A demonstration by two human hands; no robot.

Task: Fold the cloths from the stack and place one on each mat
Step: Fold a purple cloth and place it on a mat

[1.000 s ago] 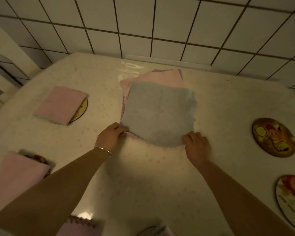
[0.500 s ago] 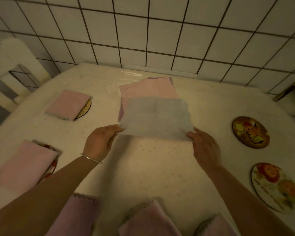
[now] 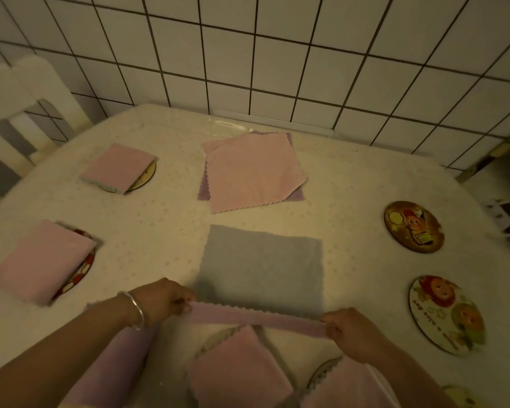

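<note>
- Hands come first, nearest the viewer: the left hand (image 3: 162, 298) and the right hand (image 3: 346, 326) each pinch one near corner of the grey cloth (image 3: 262, 265), fingers curled on it, so its near edge is lifted and shows a pinkish, scalloped underside stretched between them.
- Folding of this cloth appears just begun; the far part lies flat on the table (image 3: 351, 184).
- Next, by my judgement, the lifted edge should travel away from the viewer to meet the far edge, both corners kept level so the halves match.
- Below the hands, three folded pink cloths lie at the near table edge; the middle one (image 3: 239, 369) sits on a partly hidden mat.
- Bare table lies around the grey cloth on both sides, giving room for the fold.
- To the right, two round picture mats, one nearer (image 3: 446, 315) and one farther (image 3: 414, 226), carry no cloth.
- To the left, two folded pink cloths, one nearer (image 3: 40, 260) and one farther (image 3: 117, 166), each cover a mat.
- Beyond, the stack (image 3: 252, 170) of unfolded cloths lies apart from the grey cloth, near the tiled wall (image 3: 277, 54).
</note>
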